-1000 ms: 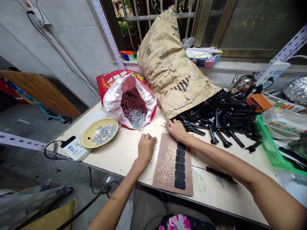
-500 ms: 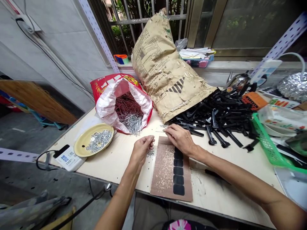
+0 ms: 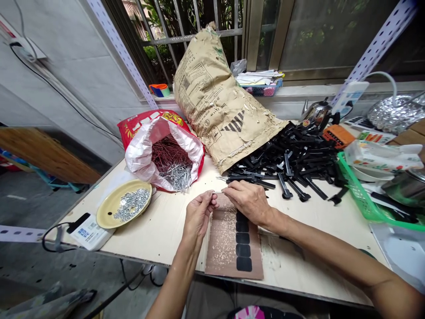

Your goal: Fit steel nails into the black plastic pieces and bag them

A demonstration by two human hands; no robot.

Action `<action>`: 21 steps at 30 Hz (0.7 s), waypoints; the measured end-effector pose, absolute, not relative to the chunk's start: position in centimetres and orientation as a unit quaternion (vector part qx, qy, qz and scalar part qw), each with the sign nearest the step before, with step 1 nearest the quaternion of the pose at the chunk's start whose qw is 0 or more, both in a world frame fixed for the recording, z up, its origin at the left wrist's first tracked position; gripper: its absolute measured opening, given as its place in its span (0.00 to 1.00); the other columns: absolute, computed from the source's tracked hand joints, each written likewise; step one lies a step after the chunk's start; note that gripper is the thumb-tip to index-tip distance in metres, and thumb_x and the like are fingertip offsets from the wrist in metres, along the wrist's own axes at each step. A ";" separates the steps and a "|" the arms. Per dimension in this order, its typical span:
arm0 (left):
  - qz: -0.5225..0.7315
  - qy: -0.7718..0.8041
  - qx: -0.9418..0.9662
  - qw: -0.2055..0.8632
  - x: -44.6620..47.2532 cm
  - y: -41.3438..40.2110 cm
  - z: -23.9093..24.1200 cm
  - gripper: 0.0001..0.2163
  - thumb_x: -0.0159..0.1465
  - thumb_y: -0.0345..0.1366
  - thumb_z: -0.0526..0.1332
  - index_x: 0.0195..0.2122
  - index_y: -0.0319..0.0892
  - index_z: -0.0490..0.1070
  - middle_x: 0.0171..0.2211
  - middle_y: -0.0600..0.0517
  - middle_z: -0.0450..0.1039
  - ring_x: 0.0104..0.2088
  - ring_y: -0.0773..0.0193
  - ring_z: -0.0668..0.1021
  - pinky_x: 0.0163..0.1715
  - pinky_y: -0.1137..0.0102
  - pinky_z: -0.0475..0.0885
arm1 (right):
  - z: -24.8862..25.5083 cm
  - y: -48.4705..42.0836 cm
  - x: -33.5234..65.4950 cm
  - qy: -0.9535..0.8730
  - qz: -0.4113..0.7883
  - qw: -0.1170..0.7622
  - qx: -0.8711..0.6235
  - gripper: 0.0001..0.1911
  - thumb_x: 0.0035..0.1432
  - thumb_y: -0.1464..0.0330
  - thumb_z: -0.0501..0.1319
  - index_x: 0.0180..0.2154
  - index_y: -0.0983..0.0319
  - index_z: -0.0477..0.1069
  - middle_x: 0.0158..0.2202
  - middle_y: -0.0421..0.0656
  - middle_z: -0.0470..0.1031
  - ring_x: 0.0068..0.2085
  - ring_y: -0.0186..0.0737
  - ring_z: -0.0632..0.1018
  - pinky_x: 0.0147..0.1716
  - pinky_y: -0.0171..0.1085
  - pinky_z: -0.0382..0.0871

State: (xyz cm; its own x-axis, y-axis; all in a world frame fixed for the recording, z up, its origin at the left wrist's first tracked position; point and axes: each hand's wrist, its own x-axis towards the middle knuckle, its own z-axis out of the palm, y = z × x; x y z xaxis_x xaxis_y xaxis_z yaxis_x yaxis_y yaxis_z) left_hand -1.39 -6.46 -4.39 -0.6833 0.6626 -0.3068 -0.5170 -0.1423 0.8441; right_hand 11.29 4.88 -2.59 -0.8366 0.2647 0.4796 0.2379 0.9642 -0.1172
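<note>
My left hand is closed in a pinch above the left edge of a brown board; a piece in its fingertips is too small to make out. My right hand pinches a thin metal pin, which points left and reaches the left fingertips. Black square pads run in a column along the board, partly under the right hand. Behind the right hand lie a few more thin pins, beside a heap of black plastic parts.
A yellow plate of small silvery pieces stands at left, by a white box. Behind it, a red and white bag holds dark red and silver nails. A paper sack leans at the window; a green basket is right.
My hands have come together, the right moving nearer to the left. The thin pin now spans between their fingertips. The whole view has shifted slightly.
</note>
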 end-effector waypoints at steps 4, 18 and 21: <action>0.730 0.589 0.162 0.308 -1.1 -6.5 -4.8 0.13 0.51 0.39 0.69 0.32 0.34 0.75 0.24 0.53 0.73 0.23 0.73 0.73 0.27 0.76 0.69 | -2.8 4.6 11.6 -0.953 0.003 0.277 -0.126 0.09 0.65 0.68 0.52 0.40 0.56 0.71 0.33 0.38 0.73 0.33 0.35 0.67 0.30 0.37 0.51; 0.652 0.672 0.242 0.255 -0.9 -6.8 -4.4 0.11 0.53 0.41 0.66 0.31 0.36 0.76 0.23 0.54 0.73 0.25 0.70 0.72 0.29 0.74 0.68 | -2.7 4.1 12.1 -0.944 -0.036 0.294 -0.145 0.10 0.65 0.69 0.52 0.33 0.59 0.69 0.30 0.40 0.70 0.33 0.37 0.64 0.30 0.39 0.48; 0.680 0.622 0.204 0.331 -1.0 -6.8 -4.2 0.12 0.51 0.40 0.68 0.31 0.36 0.76 0.26 0.51 0.74 0.24 0.71 0.72 0.29 0.74 0.69 | -2.2 4.2 12.4 -0.949 -0.045 0.284 -0.132 0.11 0.66 0.70 0.51 0.33 0.60 0.69 0.29 0.40 0.70 0.32 0.37 0.64 0.30 0.39 0.48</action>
State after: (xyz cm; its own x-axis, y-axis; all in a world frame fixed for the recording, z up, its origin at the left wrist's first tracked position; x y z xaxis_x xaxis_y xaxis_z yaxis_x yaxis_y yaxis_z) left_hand -0.96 -6.76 -4.18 -0.6985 0.7029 -0.1345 -0.1960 -0.0072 0.9806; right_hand 12.44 4.18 -2.24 -0.8037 0.2248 0.5510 0.2757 0.9612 0.0099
